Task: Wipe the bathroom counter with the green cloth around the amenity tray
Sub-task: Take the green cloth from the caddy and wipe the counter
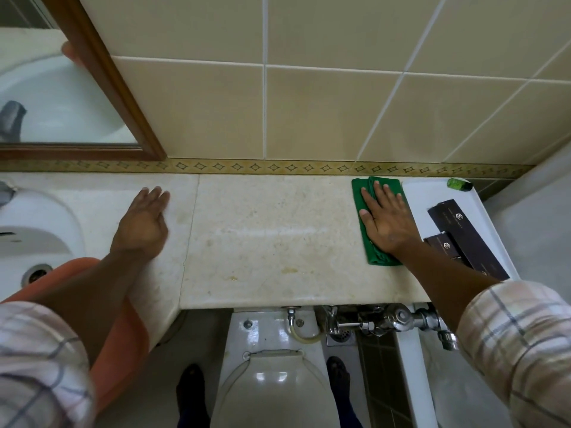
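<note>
A folded green cloth (360, 193) lies flat on the beige marble counter (265, 236), right beside the left edge of the white amenity tray (423, 193). My right hand (386, 220) presses palm-down on the cloth with fingers spread toward the wall. My left hand (143, 220) rests flat and empty on the counter near the sink, fingers apart. The tray holds dark boxes (463, 239) and a small green bottle (459, 183) at its far corner.
A white sink (34, 230) sits at the left with an orange towel (120, 341) draped over the counter's front edge. A wood-framed mirror (102, 75) hangs on the tiled wall. Below the counter are a toilet (272, 381) and chrome plumbing (386, 322).
</note>
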`<state>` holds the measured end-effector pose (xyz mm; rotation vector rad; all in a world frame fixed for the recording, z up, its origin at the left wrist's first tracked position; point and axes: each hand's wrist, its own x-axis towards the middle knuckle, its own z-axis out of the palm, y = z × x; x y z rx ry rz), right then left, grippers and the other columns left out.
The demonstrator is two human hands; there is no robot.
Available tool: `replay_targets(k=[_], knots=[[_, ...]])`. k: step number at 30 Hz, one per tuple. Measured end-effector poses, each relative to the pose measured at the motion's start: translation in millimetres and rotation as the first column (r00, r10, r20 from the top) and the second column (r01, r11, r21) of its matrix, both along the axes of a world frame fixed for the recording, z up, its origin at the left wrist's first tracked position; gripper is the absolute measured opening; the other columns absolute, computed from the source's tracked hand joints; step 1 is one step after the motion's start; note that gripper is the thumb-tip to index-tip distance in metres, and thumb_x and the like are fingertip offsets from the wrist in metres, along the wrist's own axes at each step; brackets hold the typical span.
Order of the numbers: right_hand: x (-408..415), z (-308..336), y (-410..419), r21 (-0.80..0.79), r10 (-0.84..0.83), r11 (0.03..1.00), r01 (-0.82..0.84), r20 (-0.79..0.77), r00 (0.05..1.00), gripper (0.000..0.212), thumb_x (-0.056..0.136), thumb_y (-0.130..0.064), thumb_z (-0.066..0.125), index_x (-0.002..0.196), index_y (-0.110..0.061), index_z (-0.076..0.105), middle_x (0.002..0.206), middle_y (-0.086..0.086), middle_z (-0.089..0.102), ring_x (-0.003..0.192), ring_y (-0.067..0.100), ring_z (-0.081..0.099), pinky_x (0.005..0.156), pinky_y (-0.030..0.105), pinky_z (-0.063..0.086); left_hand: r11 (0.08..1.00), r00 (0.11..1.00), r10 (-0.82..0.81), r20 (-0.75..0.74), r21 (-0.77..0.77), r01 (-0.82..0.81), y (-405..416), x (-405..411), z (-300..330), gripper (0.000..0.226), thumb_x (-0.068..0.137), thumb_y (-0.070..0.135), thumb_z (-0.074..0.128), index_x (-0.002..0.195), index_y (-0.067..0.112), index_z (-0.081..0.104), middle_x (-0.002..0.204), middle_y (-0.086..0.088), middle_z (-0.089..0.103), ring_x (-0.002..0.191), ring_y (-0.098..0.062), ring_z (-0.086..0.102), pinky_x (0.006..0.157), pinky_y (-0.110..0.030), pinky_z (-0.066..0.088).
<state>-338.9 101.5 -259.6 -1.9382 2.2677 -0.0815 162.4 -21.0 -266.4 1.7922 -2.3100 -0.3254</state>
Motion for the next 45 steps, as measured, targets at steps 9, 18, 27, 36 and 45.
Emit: replay_targets(k=[9,18,27,36,45], knots=[[13,0,48,0.025,-0.023,0.999,0.023,-0.002,1.000,0.067,0.098,-0.055,0.010,0.158,-0.023,0.010,0.166,0.007,0.001,0.153,0.024,-0.004,0.123,0.045,-0.003,1.000,1.000,-0.016,0.009,-0.024,0.016,-2,2,-3,0.046,0.103,0.018,0.039,0.148,0.008,0.042,0.156,-0.012,0.038,0.148,-0.029,0.025,0.120,-0.043,0.019],[57,0,65,0.043,-0.110,0.993,0.110,0.011,0.994,0.068,0.098,-0.055,0.006,0.158,-0.022,0.002,0.166,0.010,-0.006,0.152,0.025,-0.012,0.123,0.047,-0.007,0.999,1.000,0.013,0.006,-0.037,-0.013,1,-4,-3,0.051,0.105,0.034,0.032,0.146,0.007,0.044,0.155,-0.013,0.039,0.148,-0.030,0.026,0.120,-0.042,0.019],[194,0,41,0.028,0.056,0.998,-0.059,0.069,0.996,0.067,0.100,-0.054,0.001,0.158,-0.021,-0.001,0.165,0.012,-0.011,0.151,0.028,-0.016,0.122,0.049,-0.007,0.999,0.999,0.040,0.021,-0.021,-0.039,1,-4,-3,0.052,0.105,0.035,0.030,0.147,0.008,0.042,0.156,-0.010,0.039,0.148,-0.028,0.025,0.121,-0.038,0.015],[321,-3,13,0.028,0.166,0.985,-0.170,0.106,0.980,0.069,0.099,-0.054,0.005,0.158,-0.018,0.001,0.165,0.015,-0.008,0.151,0.033,-0.015,0.121,0.053,-0.009,0.997,0.996,0.074,0.043,0.031,-0.075,1,-6,-1,0.054,0.105,0.039,0.023,0.153,0.015,0.033,0.161,-0.004,0.029,0.151,-0.022,0.017,0.122,-0.035,0.009],[333,1,-64,0.028,0.155,0.987,-0.159,0.107,0.982,0.067,0.100,-0.051,0.010,0.158,-0.019,0.007,0.166,0.016,-0.002,0.152,0.034,-0.010,0.121,0.054,-0.008,0.996,0.995,0.090,0.036,0.003,-0.091,3,-7,-2,0.053,0.105,0.038,0.025,0.151,0.015,0.037,0.160,-0.004,0.033,0.150,-0.022,0.020,0.120,-0.034,0.011]])
